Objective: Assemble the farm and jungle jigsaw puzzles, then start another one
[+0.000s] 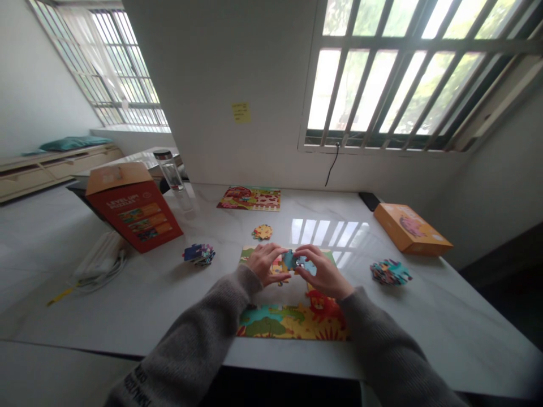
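A partly assembled colourful jigsaw puzzle (292,322) lies on the white marble table (127,299) in front of me. My left hand (265,263) and my right hand (322,271) meet above its upper part. Both pinch a blue puzzle piece (292,260) between their fingertips, just over the unfilled middle of the puzzle. Grey knitted sleeves cover both forearms.
A pile of loose pieces (199,254) lies left of the puzzle, another pile (390,272) right, and a small cluster (262,232) behind it. A finished puzzle (250,199), a red box (136,206), a water bottle (172,172), an orange box (410,228) and white cables (99,263) stand around.
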The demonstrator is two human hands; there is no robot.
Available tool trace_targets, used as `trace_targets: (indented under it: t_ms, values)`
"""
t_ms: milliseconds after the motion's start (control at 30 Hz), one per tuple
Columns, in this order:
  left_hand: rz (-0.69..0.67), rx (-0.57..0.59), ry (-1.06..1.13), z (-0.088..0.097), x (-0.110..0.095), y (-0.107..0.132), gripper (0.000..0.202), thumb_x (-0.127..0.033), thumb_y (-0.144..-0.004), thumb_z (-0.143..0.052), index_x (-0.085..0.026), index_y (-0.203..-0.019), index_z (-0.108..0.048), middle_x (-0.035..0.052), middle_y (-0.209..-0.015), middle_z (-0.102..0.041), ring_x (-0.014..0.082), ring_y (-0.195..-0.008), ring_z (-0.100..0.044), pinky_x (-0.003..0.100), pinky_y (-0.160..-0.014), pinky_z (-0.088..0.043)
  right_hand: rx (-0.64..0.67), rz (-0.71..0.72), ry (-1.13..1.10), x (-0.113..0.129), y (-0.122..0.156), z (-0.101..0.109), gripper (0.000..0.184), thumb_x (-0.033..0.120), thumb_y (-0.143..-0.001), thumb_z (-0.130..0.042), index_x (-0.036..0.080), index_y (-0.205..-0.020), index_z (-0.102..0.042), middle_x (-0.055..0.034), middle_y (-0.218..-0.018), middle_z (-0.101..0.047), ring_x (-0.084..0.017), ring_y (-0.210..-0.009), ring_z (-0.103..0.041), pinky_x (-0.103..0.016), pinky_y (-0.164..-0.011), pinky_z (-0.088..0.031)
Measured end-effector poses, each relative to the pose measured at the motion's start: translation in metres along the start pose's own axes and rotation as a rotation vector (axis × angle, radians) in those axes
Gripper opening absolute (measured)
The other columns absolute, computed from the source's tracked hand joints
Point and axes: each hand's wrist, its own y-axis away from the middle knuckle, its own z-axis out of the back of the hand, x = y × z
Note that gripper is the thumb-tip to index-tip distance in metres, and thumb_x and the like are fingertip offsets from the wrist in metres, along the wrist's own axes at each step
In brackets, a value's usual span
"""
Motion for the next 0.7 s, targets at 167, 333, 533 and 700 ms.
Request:
trace_targets:
  t_ms: [167,333,533,700]
  values:
    - [0.023,-0.01,0.056,-0.002,0.001,0.0,0.057,-0.057,-0.08,-0.074,-0.021,-0.12,-0.055,0.0073,-0.107,-0.068,0.0244,-0.095,-0.067,0.039,-0.086,-0.047,0.054,0.052,0.136,0.005,0.003,0.006,0.036,0.026,-0.087,-0.069,0.028,-0.121,-0.061,-0.01,-0.125,-0.058,-0.027,-0.117,-0.055,-0.047,-0.099,-0.051]
    - [0.048,0.01,0.086,-0.003,0.004,0.0,0.058,-0.054,-0.082,-0.073,-0.021,-0.126,-0.053,0.006,-0.104,-0.068,0.022,-0.086,-0.066,0.039,-0.084,-0.047,0.093,0.026,0.149,-0.004,0.007,0.007,0.034,0.029,-0.089,-0.068,0.029,-0.122,-0.062,-0.0087,-0.118,-0.059,-0.025,-0.111,-0.056,-0.045,-0.096,-0.051]
    - [0.026,0.126,0.083,-0.009,0.014,0.002,0.018,-0.015,-0.094,-0.052,-0.022,-0.099,-0.067,0.0047,-0.091,-0.068,0.0203,-0.088,-0.063,0.034,-0.082,-0.05,0.198,-0.039,0.24,-0.015,0.014,0.009,0.032,0.025,-0.084,-0.073,0.027,-0.115,-0.067,-0.0076,-0.113,-0.059,-0.025,-0.109,-0.054,-0.044,-0.099,-0.048]
    - [-0.001,0.217,0.137,-0.015,0.014,0.005,0.014,-0.015,-0.089,-0.059,-0.022,-0.093,-0.07,0.0049,-0.097,-0.067,0.0213,-0.094,-0.06,0.035,-0.089,-0.051,0.266,-0.084,0.265,-0.016,0.016,0.007,0.03,0.025,-0.083,-0.075,0.03,-0.112,-0.07,-0.0062,-0.114,-0.059,-0.025,-0.11,-0.052,-0.044,-0.101,-0.045]
